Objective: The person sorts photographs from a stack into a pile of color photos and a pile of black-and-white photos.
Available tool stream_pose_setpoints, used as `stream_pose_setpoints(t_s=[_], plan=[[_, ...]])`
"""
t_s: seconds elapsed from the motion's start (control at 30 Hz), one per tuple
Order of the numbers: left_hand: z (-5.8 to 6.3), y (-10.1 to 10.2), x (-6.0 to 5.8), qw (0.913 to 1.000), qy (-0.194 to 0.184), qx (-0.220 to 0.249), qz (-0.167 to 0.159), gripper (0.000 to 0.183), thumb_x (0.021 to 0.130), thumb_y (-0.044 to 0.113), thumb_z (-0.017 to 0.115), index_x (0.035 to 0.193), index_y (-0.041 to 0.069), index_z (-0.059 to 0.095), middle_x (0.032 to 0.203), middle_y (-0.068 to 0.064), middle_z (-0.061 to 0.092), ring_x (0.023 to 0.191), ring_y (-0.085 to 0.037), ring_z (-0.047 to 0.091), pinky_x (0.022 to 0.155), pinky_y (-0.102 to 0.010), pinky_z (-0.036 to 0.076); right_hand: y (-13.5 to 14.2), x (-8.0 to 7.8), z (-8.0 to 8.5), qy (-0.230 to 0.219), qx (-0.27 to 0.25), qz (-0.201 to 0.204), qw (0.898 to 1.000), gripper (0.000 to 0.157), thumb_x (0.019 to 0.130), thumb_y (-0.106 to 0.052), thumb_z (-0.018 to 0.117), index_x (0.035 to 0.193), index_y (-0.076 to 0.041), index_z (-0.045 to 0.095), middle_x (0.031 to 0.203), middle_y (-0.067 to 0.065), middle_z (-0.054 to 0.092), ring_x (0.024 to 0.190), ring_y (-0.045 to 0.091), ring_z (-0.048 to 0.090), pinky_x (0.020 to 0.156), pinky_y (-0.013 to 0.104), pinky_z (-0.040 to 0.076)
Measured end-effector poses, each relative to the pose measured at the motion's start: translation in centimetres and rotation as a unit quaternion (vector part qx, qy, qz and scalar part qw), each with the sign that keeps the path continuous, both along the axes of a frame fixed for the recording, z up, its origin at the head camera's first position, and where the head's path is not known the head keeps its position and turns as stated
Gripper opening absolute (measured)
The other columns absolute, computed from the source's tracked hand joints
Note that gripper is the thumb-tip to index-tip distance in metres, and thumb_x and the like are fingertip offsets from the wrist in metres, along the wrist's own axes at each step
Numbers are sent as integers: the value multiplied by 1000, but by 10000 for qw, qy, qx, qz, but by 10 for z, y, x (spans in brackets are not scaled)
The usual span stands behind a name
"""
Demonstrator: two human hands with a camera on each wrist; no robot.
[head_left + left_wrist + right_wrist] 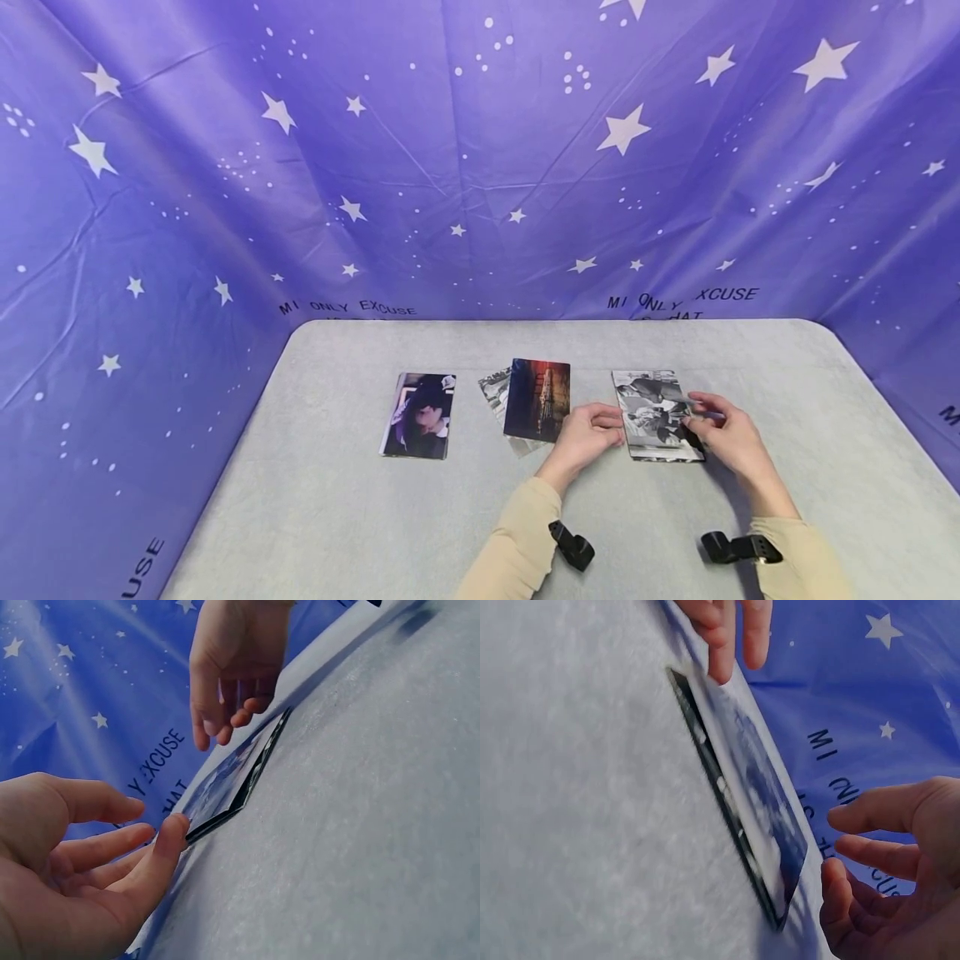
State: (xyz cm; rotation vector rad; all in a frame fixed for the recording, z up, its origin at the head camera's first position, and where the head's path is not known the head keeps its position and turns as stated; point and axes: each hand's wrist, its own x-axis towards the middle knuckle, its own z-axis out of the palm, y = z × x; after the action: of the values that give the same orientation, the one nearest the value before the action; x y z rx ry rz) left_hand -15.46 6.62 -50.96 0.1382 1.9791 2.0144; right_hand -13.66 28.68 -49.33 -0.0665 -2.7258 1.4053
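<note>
A small stack of black-and-white photo cards (651, 417) lies flat on the grey table, right of centre. At its left edge is my left hand (588, 435), fingers loosely bent; in the left wrist view a fingertip meets the corner of the stack (225, 784). My right hand (731, 435) is by the right edge, with its fingers apart and slightly bent, pinching nothing. The right wrist view shows the stack (754, 787) from its near side, its layers not quite flush. Whether the right fingertips touch the cards I cannot tell.
Left of my left hand lies a dark red-orange photo card (536, 400), over black-and-white cards (495, 392) that stick out askew. Farther left is another pile topped by a dark portrait card (418, 417). A purple star-patterned cloth (465, 167) hangs behind the table (315, 500).
</note>
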Motion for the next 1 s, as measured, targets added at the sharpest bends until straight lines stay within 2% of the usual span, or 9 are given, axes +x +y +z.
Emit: stream_pose_setpoints(t_s=[0.13, 0.27, 0.33, 0.5, 0.63, 0.73, 0.9, 1.0], plan=[[-1, -11, 2, 9995, 223, -201, -121, 28, 81, -10, 63, 109, -5, 67, 91, -12, 72, 73, -14, 68, 66, -22, 53, -6, -1, 5, 12, 53, 69, 10000, 45, 88, -6, 65, 127, 11, 52, 113, 31, 57, 76, -8, 50, 61, 17, 45], [-2, -31, 4, 9989, 343, -173, -252, 28, 82, -10, 62, 110, -8, 66, 90, -13, 71, 73, -13, 68, 67, -22, 54, -12, -1, 5, 56, 45, 188, 9998, 43, 88, -5, 65, 126, 12, 52, 112, 31, 58, 78, -8, 52, 66, 14, 45], [-2, -42, 4, 9990, 331, -154, -270, 29, 82, -9, 61, 111, -8, 65, 91, -12, 71, 74, -12, 67, 68, -22, 54, -15, -1, 4, 60, -75, 257, 9996, 43, 88, -3, 65, 126, 13, 51, 111, 31, 58, 77, -6, 52, 62, 16, 47], [0, -62, 4, 9997, 229, -54, -47, 29, 81, -10, 59, 110, -8, 65, 91, -15, 71, 77, -20, 69, 70, -27, 55, -26, 0, 5, 95, -415, 423, 9982, 41, 88, 2, 63, 125, 14, 51, 108, 31, 58, 75, -2, 54, 56, 24, 51], [1, -73, 4, 9996, 228, 69, 118, 28, 83, -11, 58, 110, -10, 64, 92, -20, 70, 81, -29, 69, 72, -31, 56, -34, -1, 6, 224, -448, 535, 9973, 38, 86, 4, 64, 122, 14, 54, 106, 29, 60, 75, -2, 55, 60, 20, 50], [2, -82, 4, 9995, 230, 150, 172, 28, 84, -12, 56, 110, -12, 63, 93, -24, 68, 81, -29, 68, 73, -31, 55, -40, -2, 6, 339, -453, 576, 9967, 37, 86, 4, 64, 120, 13, 55, 104, 28, 62, 76, -1, 55, 63, 17, 48], [1, -95, 3, 9990, 140, 330, 253, 27, 86, -13, 53, 112, -16, 59, 96, -30, 66, 81, -26, 67, 75, -31, 55, -48, -3, 6, 360, -699, 596, 9951, 36, 87, 4, 63, 120, 13, 56, 103, 25, 62, 75, -1, 56, 56, 24, 52], [2, -102, 2, 9991, 136, 345, 222, 28, 86, -13, 51, 114, -16, 58, 98, -31, 65, 82, -28, 67, 75, -31, 55, -52, -2, 5, 370, -759, 618, 9945, 35, 86, 4, 64, 119, 13, 56, 102, 24, 62, 74, 0, 56, 56, 23, 51]])
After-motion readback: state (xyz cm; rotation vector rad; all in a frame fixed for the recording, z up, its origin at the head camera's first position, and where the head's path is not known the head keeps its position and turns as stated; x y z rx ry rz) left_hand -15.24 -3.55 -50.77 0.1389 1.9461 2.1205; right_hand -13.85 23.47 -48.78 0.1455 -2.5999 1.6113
